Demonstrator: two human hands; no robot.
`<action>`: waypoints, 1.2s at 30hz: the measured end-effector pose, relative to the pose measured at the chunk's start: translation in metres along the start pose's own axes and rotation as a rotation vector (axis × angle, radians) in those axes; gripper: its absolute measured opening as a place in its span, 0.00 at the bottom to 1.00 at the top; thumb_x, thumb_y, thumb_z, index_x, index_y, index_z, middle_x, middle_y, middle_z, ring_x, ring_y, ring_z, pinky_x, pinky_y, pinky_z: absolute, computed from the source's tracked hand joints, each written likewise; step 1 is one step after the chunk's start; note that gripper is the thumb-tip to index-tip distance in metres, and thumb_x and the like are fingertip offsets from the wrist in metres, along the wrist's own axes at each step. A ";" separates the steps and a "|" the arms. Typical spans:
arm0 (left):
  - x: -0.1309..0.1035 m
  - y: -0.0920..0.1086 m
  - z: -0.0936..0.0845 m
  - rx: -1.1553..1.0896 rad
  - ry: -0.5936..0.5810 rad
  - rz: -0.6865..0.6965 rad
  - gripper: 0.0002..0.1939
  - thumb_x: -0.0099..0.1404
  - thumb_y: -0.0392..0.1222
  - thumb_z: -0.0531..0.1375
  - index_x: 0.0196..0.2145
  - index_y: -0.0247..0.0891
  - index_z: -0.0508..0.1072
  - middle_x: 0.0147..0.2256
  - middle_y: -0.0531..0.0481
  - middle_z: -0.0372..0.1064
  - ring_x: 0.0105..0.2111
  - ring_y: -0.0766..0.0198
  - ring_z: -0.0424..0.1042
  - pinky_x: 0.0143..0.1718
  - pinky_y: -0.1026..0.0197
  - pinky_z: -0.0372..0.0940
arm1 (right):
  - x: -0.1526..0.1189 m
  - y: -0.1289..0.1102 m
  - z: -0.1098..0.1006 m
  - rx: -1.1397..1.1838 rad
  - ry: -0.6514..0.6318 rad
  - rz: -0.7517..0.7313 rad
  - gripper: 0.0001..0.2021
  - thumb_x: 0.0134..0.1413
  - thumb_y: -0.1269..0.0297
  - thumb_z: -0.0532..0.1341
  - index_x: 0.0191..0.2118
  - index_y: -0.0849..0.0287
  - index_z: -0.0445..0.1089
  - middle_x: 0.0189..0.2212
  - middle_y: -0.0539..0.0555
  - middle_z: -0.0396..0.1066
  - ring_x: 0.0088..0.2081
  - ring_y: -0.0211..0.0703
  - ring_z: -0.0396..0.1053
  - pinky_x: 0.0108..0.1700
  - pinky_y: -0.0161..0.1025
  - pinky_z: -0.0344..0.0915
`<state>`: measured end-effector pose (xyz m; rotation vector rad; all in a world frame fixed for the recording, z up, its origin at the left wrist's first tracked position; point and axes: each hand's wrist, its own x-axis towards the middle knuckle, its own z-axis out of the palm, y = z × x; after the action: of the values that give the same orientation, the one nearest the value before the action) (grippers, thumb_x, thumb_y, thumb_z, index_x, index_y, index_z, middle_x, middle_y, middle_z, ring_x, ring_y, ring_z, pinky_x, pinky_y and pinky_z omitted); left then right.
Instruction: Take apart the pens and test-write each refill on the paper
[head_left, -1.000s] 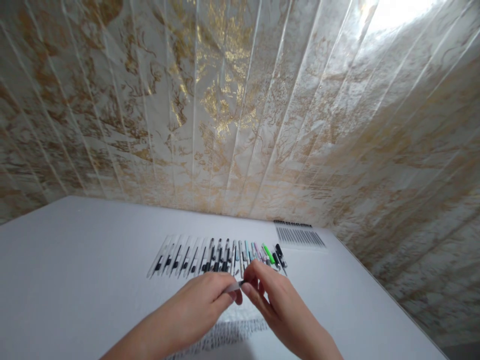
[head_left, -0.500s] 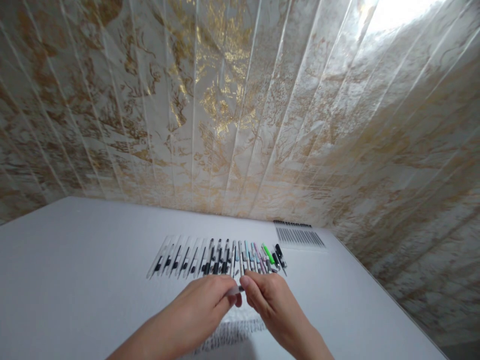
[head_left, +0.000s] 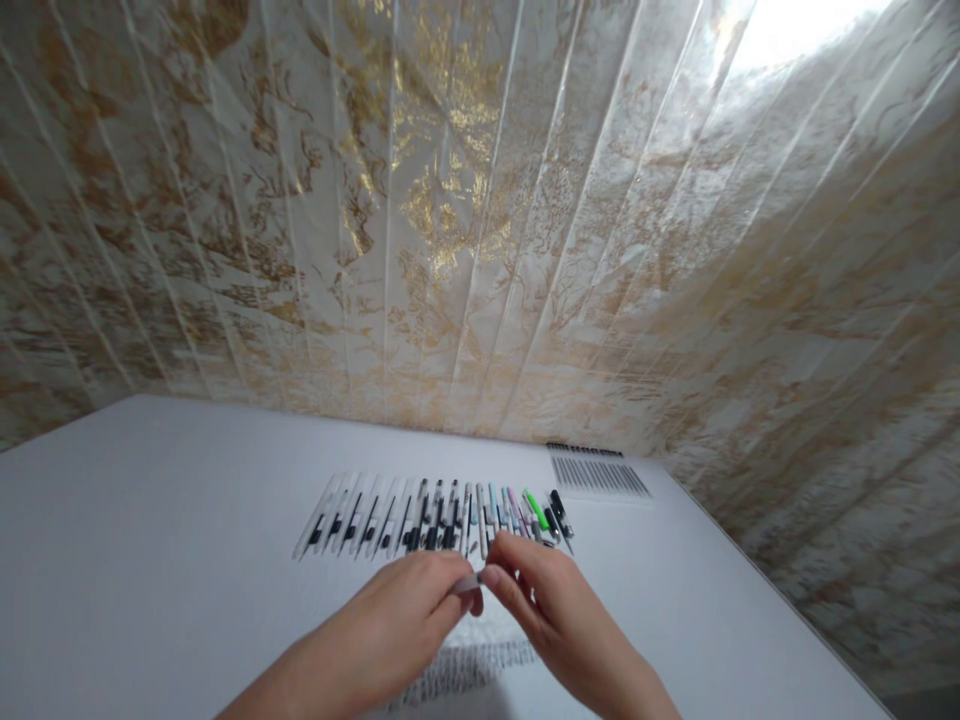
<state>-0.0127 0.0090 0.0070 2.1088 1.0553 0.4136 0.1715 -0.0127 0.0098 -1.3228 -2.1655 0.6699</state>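
Glare whitens the patterned covering (head_left: 450, 200) at upper right, above a dimly lit table (head_left: 187, 500)

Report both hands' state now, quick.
Left hand: closed, holding a slim pale piece.
Right hand: curled at the piece's end; whether it grips can't be told.

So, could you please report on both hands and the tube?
Left hand gripping pale tube. Right hand at its end, contact unclear. Pen parts lined up beyond.

Much of the pale tube (head_left: 468, 584), lower centre, is hidden by the left hand (head_left: 412, 605); some pens (head_left: 516, 508) are partly covered by the right hand (head_left: 540, 595). Both forearms (head_left: 300, 680) are cut off below. The writing (head_left: 454, 670) there is too blurred to be read.
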 end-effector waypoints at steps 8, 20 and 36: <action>-0.003 0.000 0.001 -0.006 0.005 0.014 0.14 0.66 0.37 0.48 0.34 0.40 0.73 0.35 0.51 0.74 0.38 0.60 0.72 0.40 0.61 0.62 | 0.000 -0.002 -0.002 0.049 -0.004 0.005 0.13 0.66 0.57 0.51 0.31 0.57 0.63 0.27 0.48 0.69 0.27 0.36 0.63 0.31 0.30 0.56; -0.001 -0.002 0.006 -0.001 -0.006 0.016 0.14 0.66 0.36 0.48 0.33 0.39 0.73 0.35 0.51 0.74 0.37 0.60 0.71 0.40 0.61 0.61 | 0.000 -0.001 -0.002 -0.015 -0.003 0.016 0.15 0.66 0.61 0.51 0.27 0.57 0.61 0.24 0.46 0.64 0.25 0.35 0.60 0.30 0.30 0.52; 0.003 0.006 0.008 -0.163 -0.044 -0.020 0.14 0.67 0.43 0.49 0.33 0.39 0.72 0.31 0.54 0.70 0.32 0.62 0.68 0.35 0.63 0.59 | -0.001 0.004 -0.021 0.368 0.315 0.088 0.15 0.62 0.52 0.54 0.30 0.57 0.61 0.22 0.46 0.59 0.23 0.35 0.57 0.25 0.31 0.56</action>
<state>-0.0029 0.0057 0.0063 1.9531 0.9828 0.4271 0.1878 -0.0087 0.0230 -1.2338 -1.6500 0.7906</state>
